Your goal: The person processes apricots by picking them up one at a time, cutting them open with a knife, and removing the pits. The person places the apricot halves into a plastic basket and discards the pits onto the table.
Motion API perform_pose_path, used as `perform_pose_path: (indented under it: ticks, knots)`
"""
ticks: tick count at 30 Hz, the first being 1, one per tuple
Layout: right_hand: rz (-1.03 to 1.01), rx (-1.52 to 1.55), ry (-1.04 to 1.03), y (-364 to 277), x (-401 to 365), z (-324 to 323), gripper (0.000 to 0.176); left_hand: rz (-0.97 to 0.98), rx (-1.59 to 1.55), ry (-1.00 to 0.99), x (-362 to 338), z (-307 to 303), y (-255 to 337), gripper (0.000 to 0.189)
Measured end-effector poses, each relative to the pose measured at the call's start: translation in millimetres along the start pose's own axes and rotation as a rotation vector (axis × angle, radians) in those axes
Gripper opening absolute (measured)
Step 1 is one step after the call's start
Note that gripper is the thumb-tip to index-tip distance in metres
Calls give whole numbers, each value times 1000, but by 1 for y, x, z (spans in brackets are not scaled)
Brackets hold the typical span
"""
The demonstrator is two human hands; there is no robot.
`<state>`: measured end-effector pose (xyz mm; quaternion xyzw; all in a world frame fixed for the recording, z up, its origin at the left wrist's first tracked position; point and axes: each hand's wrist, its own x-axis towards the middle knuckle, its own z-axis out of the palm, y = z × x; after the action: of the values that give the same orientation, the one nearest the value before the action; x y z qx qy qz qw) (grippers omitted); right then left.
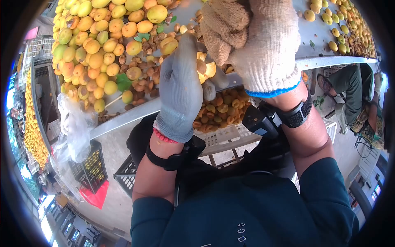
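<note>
My left hand (183,84), in a grey coated glove, curls its fingers around a split apricot (206,71) whose orange flesh shows. Close against it is my right hand (257,43), in a white knit glove with brown-stained fingers and a blue cuff. Its fingers are bent closed, and what they hold, if anything, is hidden. Both hands are over the near edge of a metal table (144,108). Beneath them, a crate (218,140) holds many opened apricot halves (224,109). Brown apricot pits (142,84) lie beside my left hand.
Whole apricots (92,51) are heaped at the left of the table, more apricots (356,35) at the far right. A clear plastic bag (74,127) hangs from the left edge above a black crate (90,166). At the right sits another person (358,94) in dark trousers.
</note>
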<state>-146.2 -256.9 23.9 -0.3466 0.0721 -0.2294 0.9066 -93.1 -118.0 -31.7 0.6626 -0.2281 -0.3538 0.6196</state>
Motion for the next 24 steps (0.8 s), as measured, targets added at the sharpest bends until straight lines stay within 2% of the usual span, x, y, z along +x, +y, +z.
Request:
perform_pose_path:
  ticks: [1, 3, 6, 9, 11, 13, 14, 15, 17, 19, 21, 23, 24]
  knots:
    - [-64, -70, -134, 9, 7, -19, 26, 7, 47, 15, 0, 0, 1, 34]
    - [-112, 39, -237, 31, 11, -45, 26, 47, 192, 38, 0, 1, 2, 35]
    - [-58, 575, -136, 59, 11, -57, 37, 147, 487, 58, 0, -2, 3, 37]
    - [12, 247, -175, 37, 9, -45, 24, 343, 748, 71, 2, -9, 1, 38]
    - [61, 29, -203, 16, 8, -27, 22, 408, 783, 49, 5, -13, -2, 37]
    - [113, 28, -74, 14, 6, -16, 27, 375, 688, -2, 7, -15, -5, 34]
    - [139, 134, 70, 19, 7, -8, 30, 294, 506, -13, 6, -13, -3, 31]
    - [138, 181, 108, 23, 8, -11, 30, 212, 324, -23, 6, -8, 1, 29]
    - [133, 274, 185, 30, 12, -16, 32, 271, 368, 30, 8, -9, -4, 25]
    - [65, 266, 213, 34, 17, -21, 31, 554, 811, 156, 18, -14, -26, 26]
    - [113, 317, 271, 33, 17, -21, 30, 358, 702, 167, 21, -11, -30, 30]
    - [181, 424, 317, 31, 18, -20, 30, 114, 409, 195, 20, -3, -23, 35]
    - [135, 341, 360, 38, 25, -24, 29, -31, 169, 215, 18, 6, -6, 36]
